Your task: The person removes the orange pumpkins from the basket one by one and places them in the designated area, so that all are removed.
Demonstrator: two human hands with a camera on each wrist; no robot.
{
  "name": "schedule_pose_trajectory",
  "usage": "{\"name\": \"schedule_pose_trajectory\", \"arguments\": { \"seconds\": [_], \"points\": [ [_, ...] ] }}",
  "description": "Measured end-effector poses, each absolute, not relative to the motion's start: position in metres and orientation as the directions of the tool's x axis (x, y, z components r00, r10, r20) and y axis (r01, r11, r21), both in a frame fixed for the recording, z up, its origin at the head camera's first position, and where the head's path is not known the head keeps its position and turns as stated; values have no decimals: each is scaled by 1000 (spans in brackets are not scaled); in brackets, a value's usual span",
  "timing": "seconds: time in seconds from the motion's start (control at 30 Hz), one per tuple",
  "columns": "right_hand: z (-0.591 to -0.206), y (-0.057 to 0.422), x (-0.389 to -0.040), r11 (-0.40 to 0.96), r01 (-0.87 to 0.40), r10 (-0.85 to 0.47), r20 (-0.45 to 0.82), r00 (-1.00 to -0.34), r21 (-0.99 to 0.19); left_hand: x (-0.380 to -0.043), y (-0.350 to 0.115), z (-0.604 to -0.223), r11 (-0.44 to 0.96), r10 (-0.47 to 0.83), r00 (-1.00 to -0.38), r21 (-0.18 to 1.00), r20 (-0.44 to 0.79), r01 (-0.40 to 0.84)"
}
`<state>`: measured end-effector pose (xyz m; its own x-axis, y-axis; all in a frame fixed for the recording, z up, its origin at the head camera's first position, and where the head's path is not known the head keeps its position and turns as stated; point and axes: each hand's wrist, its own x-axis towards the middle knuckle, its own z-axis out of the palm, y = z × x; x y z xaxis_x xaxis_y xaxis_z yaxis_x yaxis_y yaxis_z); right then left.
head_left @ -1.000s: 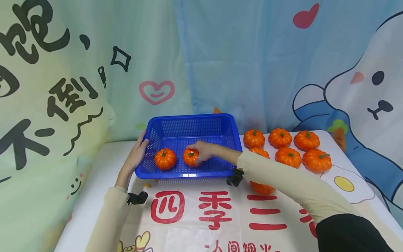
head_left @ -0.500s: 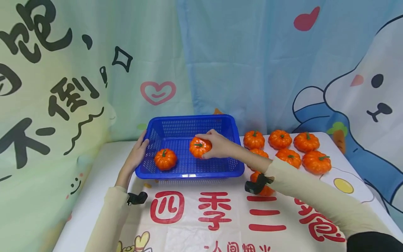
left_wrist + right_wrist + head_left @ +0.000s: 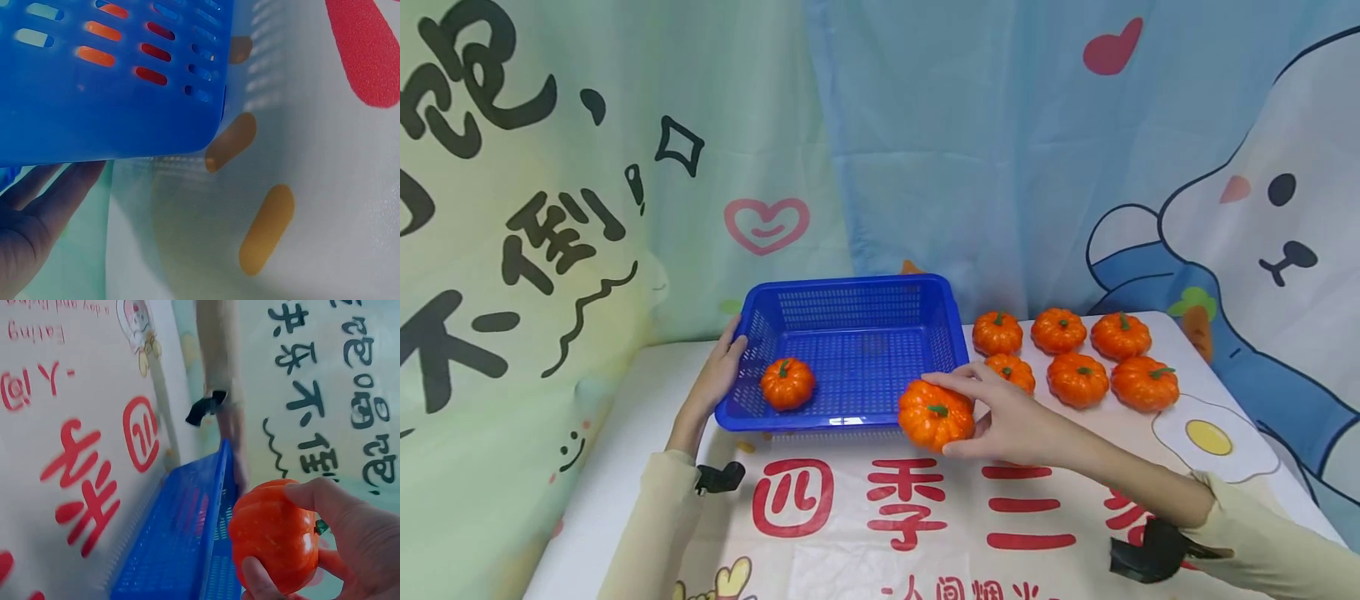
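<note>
My right hand (image 3: 1011,417) grips an orange toy pumpkin (image 3: 931,418) with a green stem, fingers and thumb round its sides. In the head view this pumpkin overlaps the front right corner of a blue plastic basket (image 3: 850,422). The right wrist view shows the held pumpkin (image 3: 275,534) up close, above the basket rim. My left hand (image 3: 717,379) holds the basket's left side, and its fingers (image 3: 62,197) pass behind the blue edge in the left wrist view. One other pumpkin (image 3: 787,384) sits inside the basket at the front left.
Several more pumpkins (image 3: 1077,380) stand on the table to the basket's right, in loose rows. A bit of orange shows beneath my right hand, mostly hidden by it. The printed tablecloth (image 3: 850,567) covers the table, and a printed curtain (image 3: 925,167) hangs behind.
My right hand has lifted the second pumpkin from the basket and carried it right and toward me, over the front right corner. The left hand stays at the basket's side.
</note>
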<state>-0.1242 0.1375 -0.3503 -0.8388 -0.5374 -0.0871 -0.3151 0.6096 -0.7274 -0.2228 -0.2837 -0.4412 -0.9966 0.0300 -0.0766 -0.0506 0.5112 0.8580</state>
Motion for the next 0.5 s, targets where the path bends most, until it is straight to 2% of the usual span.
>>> {"name": "schedule_pose_trajectory", "arguments": {
  "seconds": [0.23, 0.5],
  "points": [
    [-354, 159, -86, 551, -242, -512, -95, -854, -799, -223, -283, -440, 508, 29, -996, 859, -82, -56],
    [-363, 183, -66, 539, -154, -461, -136, -877, -828, -222, -286, -440, 526, 24, -996, 849, -87, -61]
  ]
}}
